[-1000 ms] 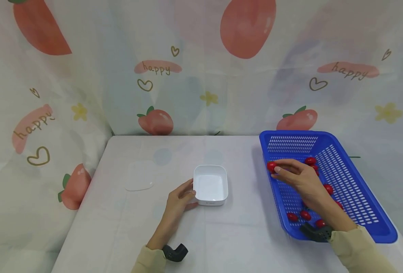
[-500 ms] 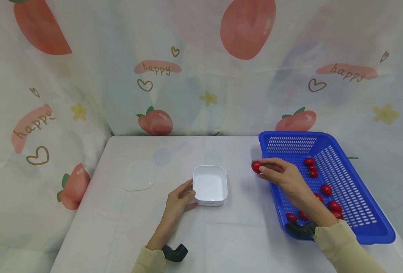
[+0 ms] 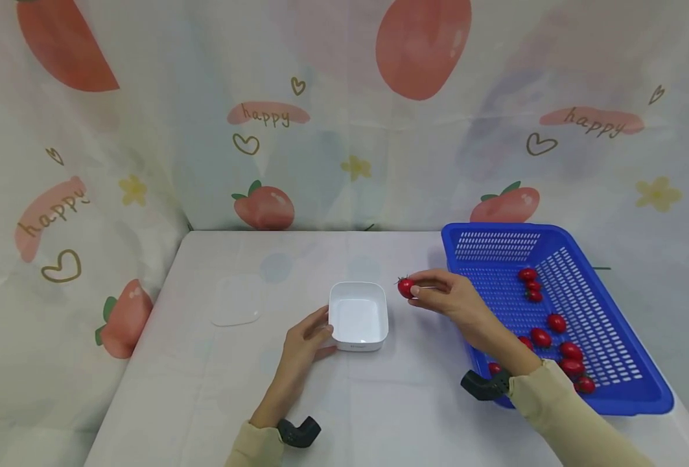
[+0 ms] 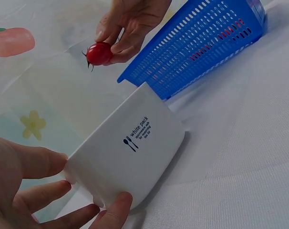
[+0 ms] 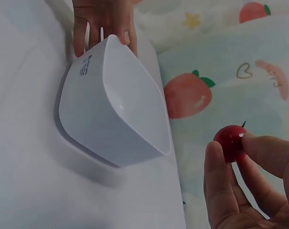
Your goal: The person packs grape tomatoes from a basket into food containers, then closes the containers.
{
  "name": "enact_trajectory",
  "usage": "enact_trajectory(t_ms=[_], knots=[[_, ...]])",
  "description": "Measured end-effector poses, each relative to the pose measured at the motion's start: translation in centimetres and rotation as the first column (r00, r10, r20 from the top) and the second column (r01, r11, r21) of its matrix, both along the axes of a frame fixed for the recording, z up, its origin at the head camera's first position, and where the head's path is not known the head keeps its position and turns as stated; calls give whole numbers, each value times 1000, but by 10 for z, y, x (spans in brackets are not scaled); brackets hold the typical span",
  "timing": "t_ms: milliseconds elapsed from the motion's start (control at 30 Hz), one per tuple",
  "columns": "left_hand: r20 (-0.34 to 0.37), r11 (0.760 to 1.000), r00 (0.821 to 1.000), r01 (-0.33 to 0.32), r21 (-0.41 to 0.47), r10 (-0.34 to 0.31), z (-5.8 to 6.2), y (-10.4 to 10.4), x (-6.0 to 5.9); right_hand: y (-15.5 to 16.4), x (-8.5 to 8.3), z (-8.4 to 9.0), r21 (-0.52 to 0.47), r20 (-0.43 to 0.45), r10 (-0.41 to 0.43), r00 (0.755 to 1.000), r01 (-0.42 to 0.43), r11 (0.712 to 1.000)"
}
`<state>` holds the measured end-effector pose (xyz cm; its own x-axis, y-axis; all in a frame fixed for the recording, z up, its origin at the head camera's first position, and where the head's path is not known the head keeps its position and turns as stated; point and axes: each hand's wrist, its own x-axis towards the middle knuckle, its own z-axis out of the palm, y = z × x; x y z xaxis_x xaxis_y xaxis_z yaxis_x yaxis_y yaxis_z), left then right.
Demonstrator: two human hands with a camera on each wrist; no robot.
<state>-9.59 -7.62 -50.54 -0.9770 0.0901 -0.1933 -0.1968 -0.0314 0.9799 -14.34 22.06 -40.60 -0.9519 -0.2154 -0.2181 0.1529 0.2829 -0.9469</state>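
Thumb and fingertips of my right hand (image 3: 455, 300) pinch a cherry tomato (image 3: 405, 287) with a green stem. They hold it in the air just right of a square white food container (image 3: 358, 344). My left hand (image 3: 306, 340) holds that container by its left side, fingers and thumb against the outer wall. In the left wrist view, printed lettering and a spoon-and-fork mark show on the container wall (image 4: 142, 143). From the right wrist view, the tomato (image 5: 230, 142) sits between thumb and fingers, apart from the container's rim.
A blue perforated plastic basket (image 3: 597, 298) stands on the right, several cherry tomatoes (image 3: 557, 323) inside; my right forearm crosses its left edge. A clear lid (image 3: 236, 301) lies left of the container on the white table (image 3: 204, 389). A fruit-print cloth (image 3: 332, 65) hangs behind.
My right hand has carried the cherry tomato left, out from over the basket to close beside the container. The left hand and container have kept their place.
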Motion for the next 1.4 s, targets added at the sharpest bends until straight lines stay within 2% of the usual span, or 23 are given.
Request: enact_trajectory(t_ms=[433, 1033, 1233, 1400], knots=[[7, 1000, 1000, -1, -10, 1, 0, 1, 0, -37, -7, -12, -31, 19, 79, 997, -78, 996], [22, 1000, 1000, 17, -8, -17, -1, 0, 0, -76, -12, -26, 48, 55, 164, 985, -166, 985], [30, 1000, 999, 17, 14, -17, -1, -1, -1, -87, -15, -29, 103, 62, 196, 979, -201, 974], [32, 1000, 999, 13, 29, -14, -2, -1, -1, -97, -20, -28, 118, 101, 240, 966, -251, 961]])
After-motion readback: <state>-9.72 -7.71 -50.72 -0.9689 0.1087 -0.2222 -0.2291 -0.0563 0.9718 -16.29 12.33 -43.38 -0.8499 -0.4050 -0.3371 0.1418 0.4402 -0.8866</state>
